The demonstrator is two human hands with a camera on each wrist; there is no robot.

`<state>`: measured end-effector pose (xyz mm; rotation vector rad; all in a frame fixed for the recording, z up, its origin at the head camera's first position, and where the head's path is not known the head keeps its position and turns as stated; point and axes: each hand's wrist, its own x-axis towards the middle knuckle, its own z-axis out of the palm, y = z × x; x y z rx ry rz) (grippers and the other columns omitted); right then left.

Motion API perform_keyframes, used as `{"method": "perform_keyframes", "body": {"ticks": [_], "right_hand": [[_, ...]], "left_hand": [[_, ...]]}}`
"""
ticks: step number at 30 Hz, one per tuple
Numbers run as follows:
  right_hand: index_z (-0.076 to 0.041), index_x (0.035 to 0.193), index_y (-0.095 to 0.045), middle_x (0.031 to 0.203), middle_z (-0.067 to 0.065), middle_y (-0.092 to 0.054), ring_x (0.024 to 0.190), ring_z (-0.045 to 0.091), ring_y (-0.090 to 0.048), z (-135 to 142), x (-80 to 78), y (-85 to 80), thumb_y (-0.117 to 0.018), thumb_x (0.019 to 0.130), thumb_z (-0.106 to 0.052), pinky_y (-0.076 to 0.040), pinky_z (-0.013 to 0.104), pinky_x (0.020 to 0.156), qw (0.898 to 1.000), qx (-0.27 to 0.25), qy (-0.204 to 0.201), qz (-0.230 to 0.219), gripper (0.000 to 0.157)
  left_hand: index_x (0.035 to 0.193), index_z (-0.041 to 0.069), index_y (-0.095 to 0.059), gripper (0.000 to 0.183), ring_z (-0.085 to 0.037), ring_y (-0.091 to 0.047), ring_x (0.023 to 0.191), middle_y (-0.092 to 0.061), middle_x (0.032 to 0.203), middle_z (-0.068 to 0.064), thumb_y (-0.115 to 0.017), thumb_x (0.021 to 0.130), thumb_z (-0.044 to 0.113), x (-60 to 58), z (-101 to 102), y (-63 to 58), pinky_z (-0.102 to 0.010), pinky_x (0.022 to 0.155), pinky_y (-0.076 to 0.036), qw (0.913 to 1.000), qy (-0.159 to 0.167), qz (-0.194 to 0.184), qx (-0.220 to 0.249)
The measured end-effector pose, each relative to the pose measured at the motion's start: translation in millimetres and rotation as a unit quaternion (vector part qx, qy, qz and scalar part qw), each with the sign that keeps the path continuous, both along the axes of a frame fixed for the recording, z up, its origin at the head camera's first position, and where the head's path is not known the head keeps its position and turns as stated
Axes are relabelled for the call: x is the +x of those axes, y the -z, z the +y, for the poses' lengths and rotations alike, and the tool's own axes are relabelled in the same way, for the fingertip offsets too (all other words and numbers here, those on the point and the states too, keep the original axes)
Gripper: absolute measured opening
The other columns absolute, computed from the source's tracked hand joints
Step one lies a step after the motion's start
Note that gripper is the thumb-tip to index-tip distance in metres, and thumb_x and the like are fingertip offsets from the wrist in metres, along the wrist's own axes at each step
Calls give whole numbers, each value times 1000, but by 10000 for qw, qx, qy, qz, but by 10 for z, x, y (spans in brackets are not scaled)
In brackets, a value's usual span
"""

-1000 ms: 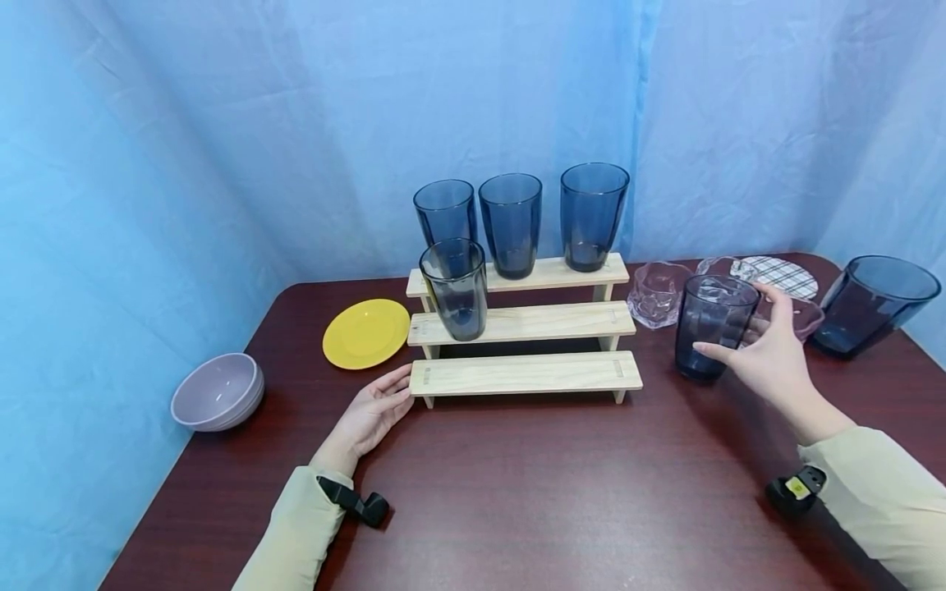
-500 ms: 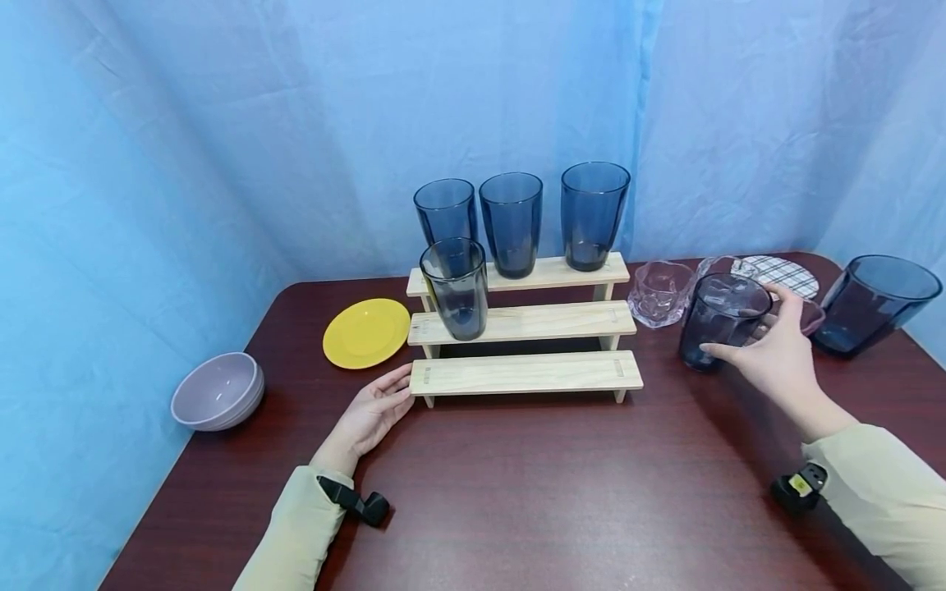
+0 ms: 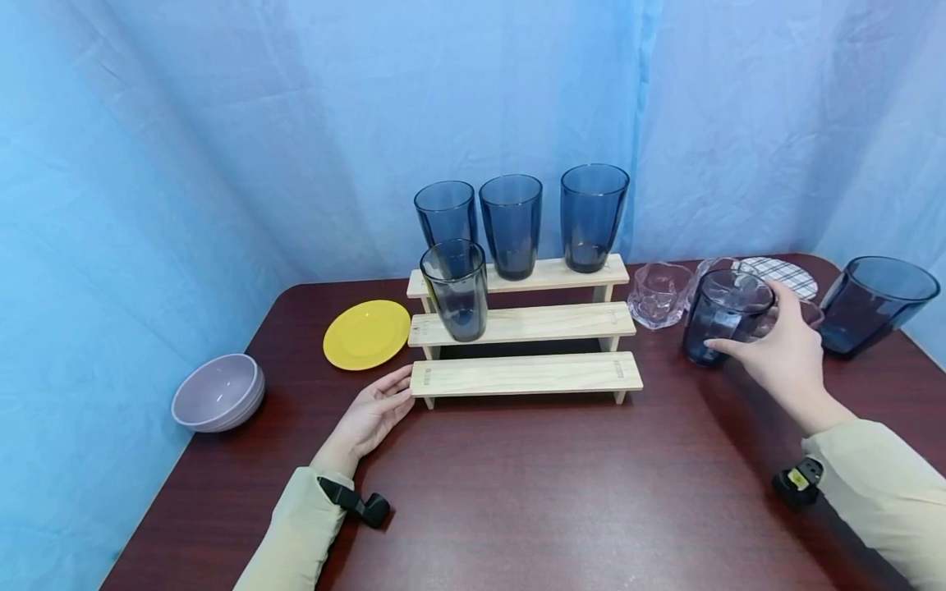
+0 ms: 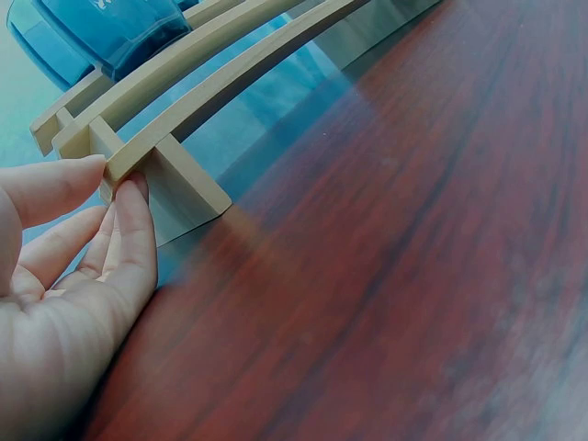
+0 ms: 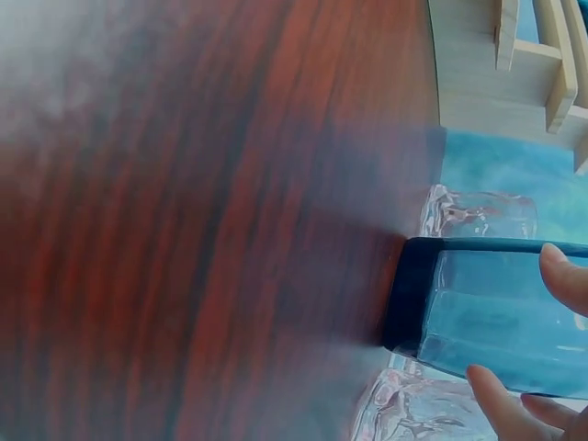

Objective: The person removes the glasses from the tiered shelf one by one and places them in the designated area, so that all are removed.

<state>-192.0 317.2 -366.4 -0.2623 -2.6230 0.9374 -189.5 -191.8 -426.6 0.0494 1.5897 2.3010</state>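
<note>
In the head view my right hand grips a dark blue glass tumbler at the right, upright or nearly so. Thumb and fingers lie on opposite sides of this tumbler in the right wrist view; its base is at or just over the table. My left hand pinches the left end of the lowest step of a three-step wooden rack. The left wrist view has the thumb against the step's end and the fingers beneath. Three blue tumblers stand on the top step, and a greyer tumbler on the middle step's left.
Clear wavy glasses stand just behind the held tumbler, partly hidden. Another blue tumbler is at the far right, near a checked round mat. A yellow plate and stacked lilac bowls sit at the left. Curtains surround the table.
My right hand has carried the tumbler slightly back and to the right, toward the clear glasses. The left hand and the rack have stayed in place.
</note>
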Motion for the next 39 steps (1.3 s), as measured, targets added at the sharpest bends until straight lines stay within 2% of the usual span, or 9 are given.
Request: {"method": "perform_keyframes", "body": {"ticks": [5,11,17,22,31,39], "right_hand": [[-7,151,-13,117,33,-47,93,45,-52,19,-15,6,-80,75,-35,-40,59,75,9999,120,67,-19,105],[-8,151,-12,122,36,-47,98,51,-50,12,-28,-12,-78,76,-33,-37,64,82,9998,130,120,-37,103],[-9,151,-12,117,35,-48,93,48,-54,-3,-42,-7,-77,78,-32,-39,63,79,9998,158,94,33,101],[-9,151,-11,118,35,-47,91,49,-52,-19,-46,16,-77,77,-32,-39,63,79,9998,156,103,18,102],[-9,152,-9,125,38,-44,99,50,-51,11,-53,15,-76,79,-36,-40,64,82,9999,149,49,-36,102],[-10,152,-8,132,39,-41,110,53,-48,52,5,-50,-75,78,-43,-37,66,89,9998,-92,5,-169,105]], "left_hand": [[148,-6,-15,59,-2,-59,96,-55,112,3,-39,95,-10,-5,2,3,-14,82,-48,10000,15,12,-28],[149,-4,-17,58,-1,-59,97,-52,115,3,-39,96,-10,0,4,-10,-14,84,-48,9998,-17,-3,-206],[149,-4,-17,58,-1,-59,96,-52,115,3,-39,96,-10,0,7,-10,-14,83,-48,9999,-27,-46,-159],[149,-4,-17,58,-1,-59,96,-52,115,2,-40,96,-9,10,-4,2,-14,82,-48,9998,-49,-73,-176],[149,-3,-18,58,-2,-59,97,-51,116,2,-40,96,-9,-12,-4,9,-15,84,-48,9998,-14,-26,-197],[149,-4,-17,58,-2,-59,97,-53,114,2,-39,96,-10,-4,1,2,-14,83,-48,9999,-10,-64,-121]]}}
